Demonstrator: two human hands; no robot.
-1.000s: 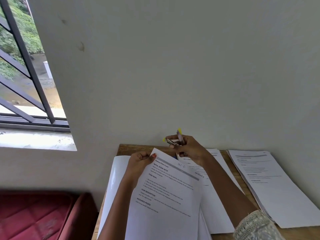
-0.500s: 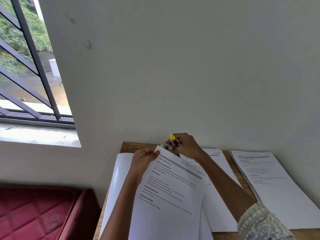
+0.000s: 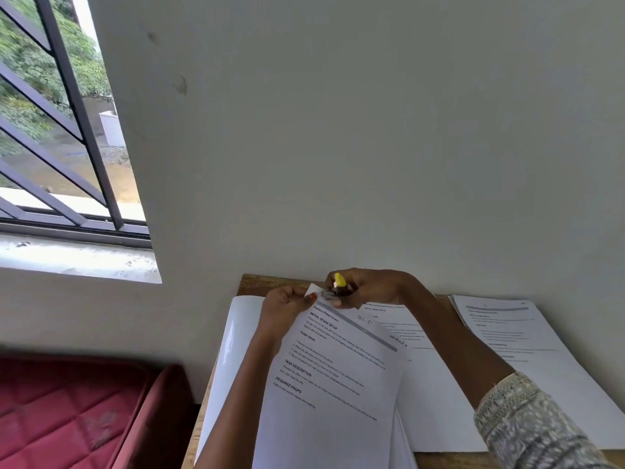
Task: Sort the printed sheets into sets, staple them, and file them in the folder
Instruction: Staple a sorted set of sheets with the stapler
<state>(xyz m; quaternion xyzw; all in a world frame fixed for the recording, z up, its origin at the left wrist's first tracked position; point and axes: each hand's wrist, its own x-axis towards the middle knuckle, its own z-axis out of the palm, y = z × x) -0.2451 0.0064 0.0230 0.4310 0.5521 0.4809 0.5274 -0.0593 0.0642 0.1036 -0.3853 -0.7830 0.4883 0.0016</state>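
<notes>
Our right hand point(image 3: 372, 289) curls round the yellow-topped stapler point(image 3: 338, 286), its mouth at the top corner of the printed set point(image 3: 338, 384). Our left hand point(image 3: 287, 306) pinches that set beside it, above the white folder point(image 3: 233, 340). If the sheets fan under our pinch, the staple may miss the lower pages. A second ago the stapler stood clear of the corner; now it meets it.

Most of the stapler point(image 3: 339, 286) is buried in the right hand point(image 3: 375, 289); only a yellow end and a bit of metal nose show. Whether it bites the corner of the held sheets point(image 3: 338, 384) I cannot tell. Their fine print is too small to read, and the bottom edge cuts them off. The left forearm point(image 3: 250, 384) and those sheets cover much of the white folder point(image 3: 233, 350).
</notes>
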